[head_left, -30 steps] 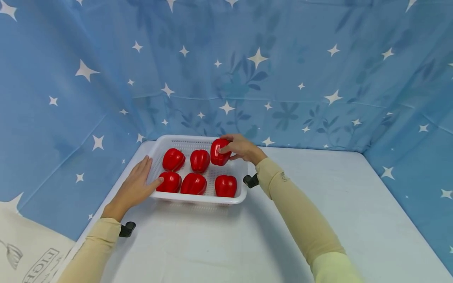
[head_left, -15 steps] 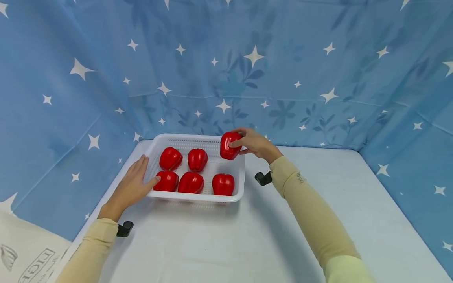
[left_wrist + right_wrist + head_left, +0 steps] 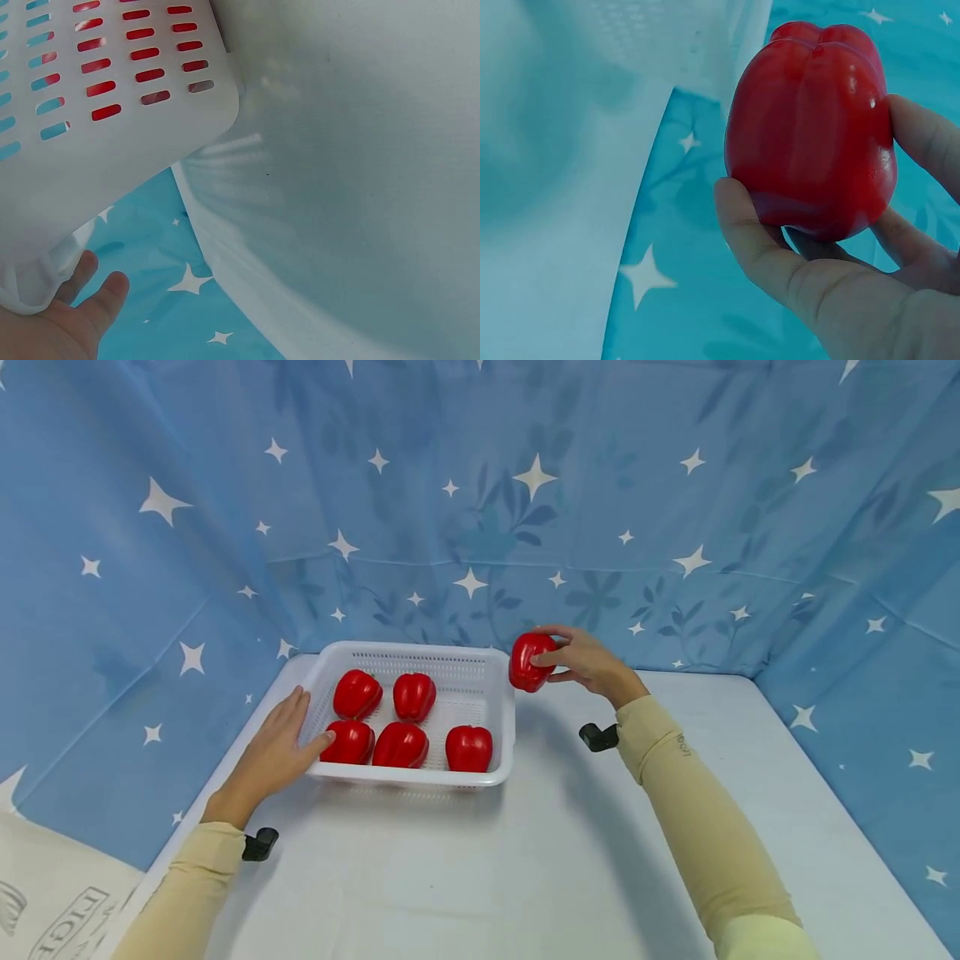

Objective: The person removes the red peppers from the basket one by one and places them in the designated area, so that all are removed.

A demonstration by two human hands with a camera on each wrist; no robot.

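Observation:
My right hand [image 3: 588, 664] grips a red bell pepper [image 3: 531, 662] between thumb and fingers, raised just beyond the right end of a white plastic basket [image 3: 504, 710]. The right wrist view shows the bell pepper [image 3: 810, 135] from close by, with its lobed end upward and fingers on both sides. Several more red bell peppers [image 3: 401, 746] lie inside the basket, in two rows. At the basket's left front corner rests my left hand [image 3: 272, 752], its fingers straight along the left rim and the thumb over the edge by a pepper. Two of its fingers show under the rim in the left wrist view.
The basket stands at the back left of a white-covered table [image 3: 450, 877]. A blue curtain with white stars [image 3: 420, 510] hangs behind and at both sides. Printed cream cloth [image 3: 52, 893] lies at the lower left.
My right hand has carried its bell pepper rightward from above the basket to past its right rim. My left hand has kept its place at the corner.

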